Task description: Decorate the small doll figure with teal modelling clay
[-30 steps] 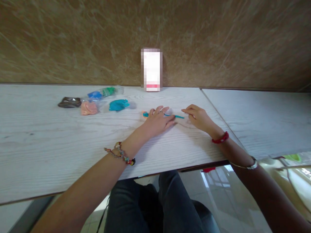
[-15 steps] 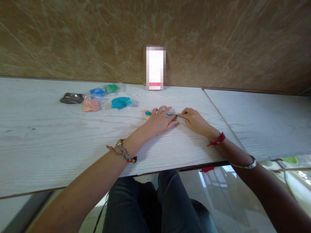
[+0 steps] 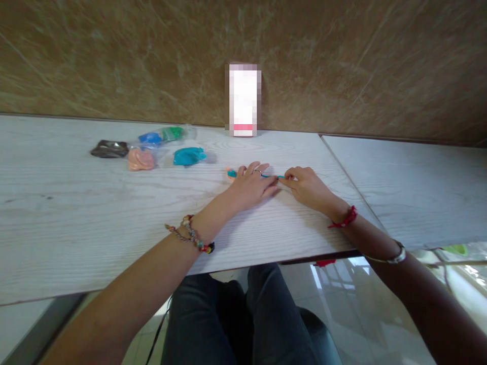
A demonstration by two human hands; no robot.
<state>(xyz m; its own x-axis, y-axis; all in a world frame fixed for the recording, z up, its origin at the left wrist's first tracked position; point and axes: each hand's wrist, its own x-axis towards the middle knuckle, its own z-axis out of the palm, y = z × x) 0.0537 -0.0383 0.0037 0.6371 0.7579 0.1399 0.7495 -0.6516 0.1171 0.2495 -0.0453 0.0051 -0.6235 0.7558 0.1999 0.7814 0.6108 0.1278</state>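
A thin strip of turquoise modelling clay (image 3: 268, 176) lies along the white tabletop (image 3: 160, 208). My left hand (image 3: 249, 188) rests over it with the fingers spread, covering much of its length. Beyond that hand's far side, a small turquoise lump with pale orange edges (image 3: 231, 173) peeks out; whether it joins the strip is hidden. My right hand (image 3: 307, 186) is closed, pinching the strip's right end between thumb and fingers, close to the left fingertips. A packet of turquoise clay (image 3: 189, 156) lies to the left of both hands.
Several more clay packets lie at the left: brown (image 3: 109, 149), pink (image 3: 141, 158), blue (image 3: 149, 138) and green (image 3: 172, 133). A phone with a blurred screen (image 3: 243, 99) leans against the brown marbled wall (image 3: 114, 61). A seam crosses the tabletop at the right.
My right hand has moved left onto the strip's free end, which it was apart from a second ago, and now pinches it. My left hand has stayed spread over the strip.
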